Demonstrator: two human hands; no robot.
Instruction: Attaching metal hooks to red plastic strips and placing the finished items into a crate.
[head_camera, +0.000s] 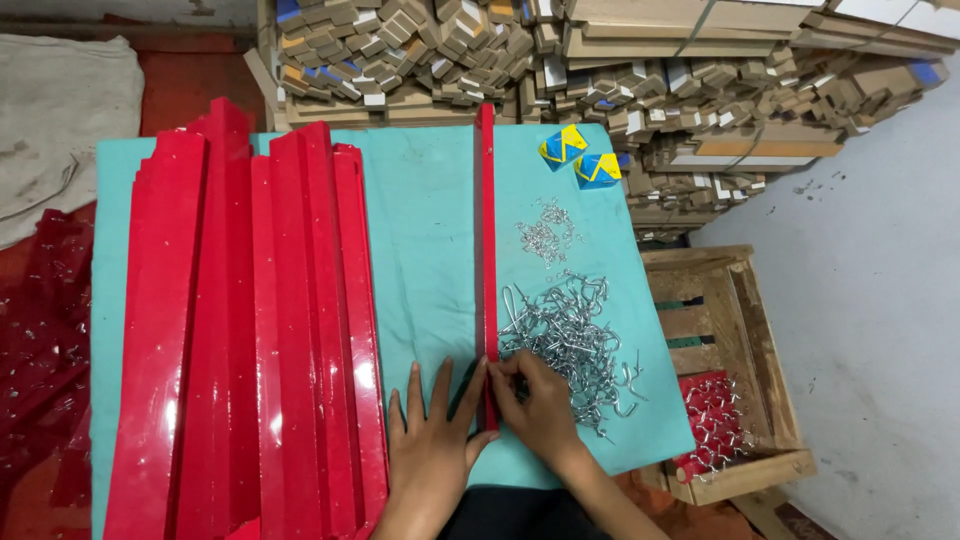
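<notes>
At six o'clock, nearest the camera, the left hand (432, 440) lay flat on the teal-covered worktop (420, 220), its grip spread wide and holding nothing, the fingertips pressed against the near end of a single red strip (487, 250). Just to its right, the right hand (537, 400) had its grip pinched nearly shut at the strip's edge; whether it held a hook could not be told, since the fingers hid what lay between them. The red strip ran straight from the hands toward twelve o'clock, reaching the far edge of the worktop.

Touching the right hand, toward one o'clock, a tangled pile of metal hooks (570, 335) lay beside the strip. Farther along the same line sat a smaller scatter of little metal pieces (547, 238). At nine o'clock a stack of long red strips (250, 330) covered the left half of the worktop.

At three o'clock, off the worktop, a wooden crate (745, 330) held a red piece fitted with hooks (712, 420). Two small blue-and-yellow boxes (580, 160) sat near the far edge at one o'clock, and beyond them, at twelve, rose stacked cardboard pieces (620, 70).
</notes>
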